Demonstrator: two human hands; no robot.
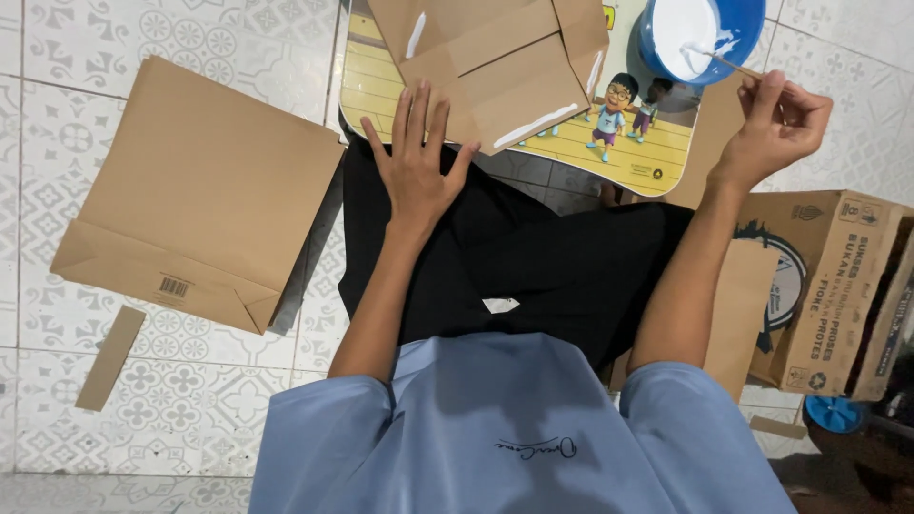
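Two hands visible: my left hand [416,162] lies flat, fingers spread, pressing the folded cardboard [495,71]; right hand [776,124] pinches a stick [728,63] dipped into the blue glue bowl [738,33].

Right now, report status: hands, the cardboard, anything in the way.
Left hand flat on folded cardboard piece, glue streaks showing. Right hand pinching stick dipped in blue glue bowl. Nothing between them.
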